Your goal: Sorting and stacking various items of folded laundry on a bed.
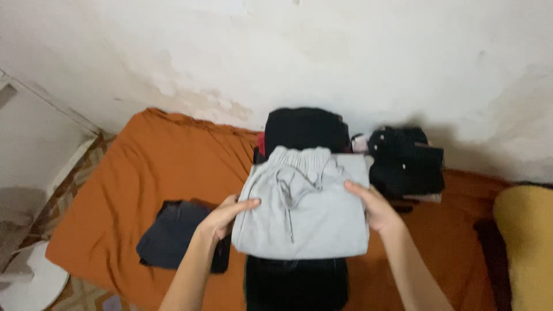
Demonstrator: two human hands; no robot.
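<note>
- folded grey sweatpants (302, 210) held up over the middle of the orange mattress (144, 173), above a black garment (296, 282) at its near edge
- left hand (222, 219) and right hand (374, 207) each clamp a side edge, thumbs on top, the rest of the fingers hidden underneath
- looks like mid-fold or about to stack; next bit probably needs keeping it flat
- count: one grey pair, two dark piles (305, 129) (406, 161) at the far edge, one navy piece (173, 236) on the left, one yellow cushion (527, 242) at the right edge

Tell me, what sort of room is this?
Most likely a bedroom in a home. A mattress with an orange sheet lies low against a worn white wall, folded clothes are stacked on it, and both hands hold folded grey trousers.
</note>
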